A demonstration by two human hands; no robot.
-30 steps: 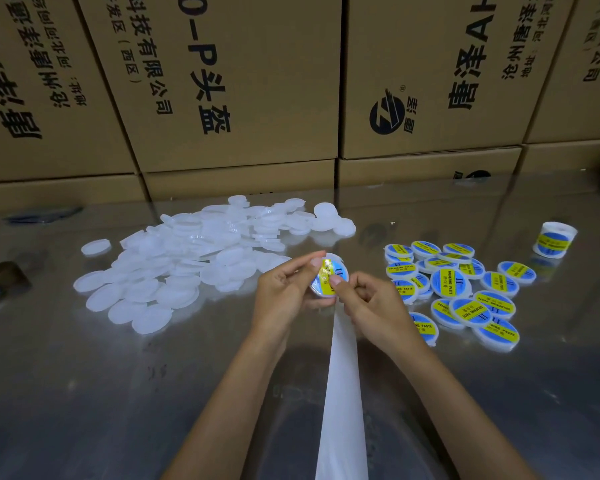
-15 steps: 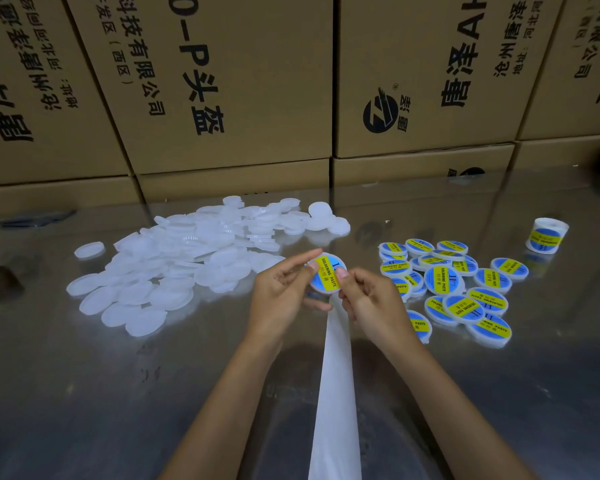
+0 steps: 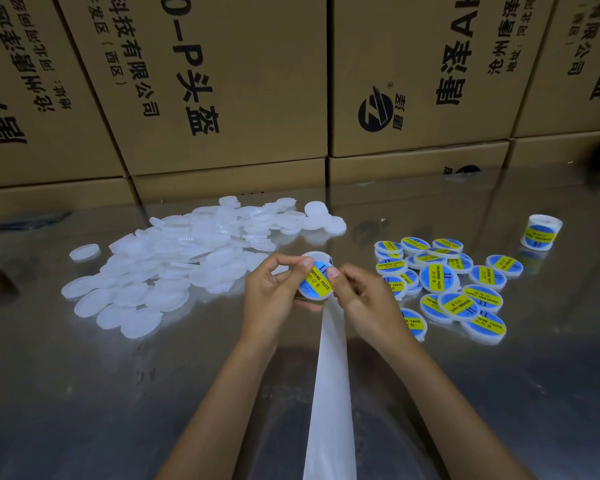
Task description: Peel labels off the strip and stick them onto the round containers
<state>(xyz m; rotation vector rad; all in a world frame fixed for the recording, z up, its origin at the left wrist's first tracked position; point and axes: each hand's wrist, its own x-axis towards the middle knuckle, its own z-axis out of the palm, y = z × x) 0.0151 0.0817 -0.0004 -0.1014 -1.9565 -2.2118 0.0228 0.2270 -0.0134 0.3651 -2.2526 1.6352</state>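
Item: container [image 3: 315,276], round, white, held above the table [image 3: 118,393] between my two hands, face tilted up toward me. Blue label [image 3: 317,280] with a yellow band lies on its face; the band's long axis runs from upper left to lower right, lettering along it.

Left hand [image 3: 274,292]: fingers curled round the container's left rim and underside, thumb tip on the label's upper left edge. Grip is firm, not loose.

Right hand [image 3: 364,299]: thumb pressing the label's right edge, remaining fingers curled; whether they also pinch the strip [image 3: 331,393] I cannot tell.

Strip: white backing, long axis running from under the container straight back toward my body, off the lower edge of view. Its top end sits just below the container, nearer the right hand.

Stock, unlabelled: pile of blanks [image 3: 187,258], far left, nearer the left hand. Stock, done: cluster of labelled ones [image 3: 444,282], right, just beside the right hand. Roll [image 3: 541,232] further right, upright.

Judgement: label seems down but not fully smoothed; the finished piece should go rightward, and the next label lies down the strip.
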